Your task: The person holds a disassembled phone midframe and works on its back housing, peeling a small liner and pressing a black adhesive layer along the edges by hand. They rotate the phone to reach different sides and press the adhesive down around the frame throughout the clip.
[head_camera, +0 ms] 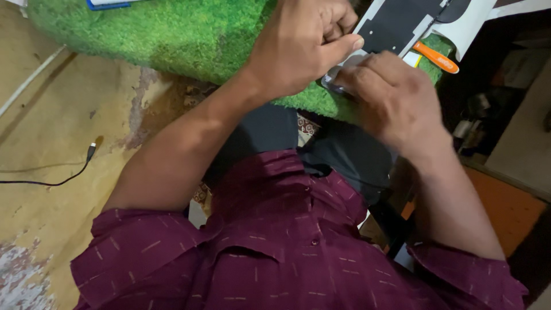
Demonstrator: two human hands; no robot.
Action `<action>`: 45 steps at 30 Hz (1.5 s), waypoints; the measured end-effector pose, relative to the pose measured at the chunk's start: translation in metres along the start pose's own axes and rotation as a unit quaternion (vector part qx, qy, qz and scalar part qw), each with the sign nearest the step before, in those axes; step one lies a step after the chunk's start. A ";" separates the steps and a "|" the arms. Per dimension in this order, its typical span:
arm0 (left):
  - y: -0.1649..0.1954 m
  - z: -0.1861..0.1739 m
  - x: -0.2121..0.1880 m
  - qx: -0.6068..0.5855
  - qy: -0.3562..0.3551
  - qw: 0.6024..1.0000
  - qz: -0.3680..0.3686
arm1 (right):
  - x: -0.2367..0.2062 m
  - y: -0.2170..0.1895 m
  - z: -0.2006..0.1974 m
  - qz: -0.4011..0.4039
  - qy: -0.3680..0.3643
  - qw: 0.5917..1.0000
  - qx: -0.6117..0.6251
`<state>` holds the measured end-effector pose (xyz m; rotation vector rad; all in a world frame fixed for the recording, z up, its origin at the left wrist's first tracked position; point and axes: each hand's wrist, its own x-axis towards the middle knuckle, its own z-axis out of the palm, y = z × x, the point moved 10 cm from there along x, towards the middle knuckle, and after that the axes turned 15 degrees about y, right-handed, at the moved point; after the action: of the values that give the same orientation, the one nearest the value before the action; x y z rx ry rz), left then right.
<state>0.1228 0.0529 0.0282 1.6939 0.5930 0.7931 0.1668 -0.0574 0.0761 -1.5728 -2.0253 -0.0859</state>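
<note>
My left hand [304, 43] is curled with its thumb pressed against a small grey metallic part [336, 74] at the edge of a green turf mat [172, 34]. My right hand [393, 97] covers the same part from the right, its fingers bent over it. Most of the part is hidden under both hands. Just beyond them lies a flat black panel [390, 26] on white sheet material.
An orange-handled tool [437, 57] lies on the mat right of the panel. A black cable with a plug [89, 152] trails over the worn yellowish floor on the left. Dark clutter fills the right side. My maroon shirt [275, 252] fills the bottom.
</note>
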 end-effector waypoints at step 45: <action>0.010 -0.003 -0.001 0.011 0.018 0.996 0.091 | -0.012 0.003 -0.009 0.135 0.120 0.983 0.016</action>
<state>0.1197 0.0518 0.0384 1.7740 0.4784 0.9517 0.1750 -0.0705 0.0767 -1.7131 -1.6084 -0.1324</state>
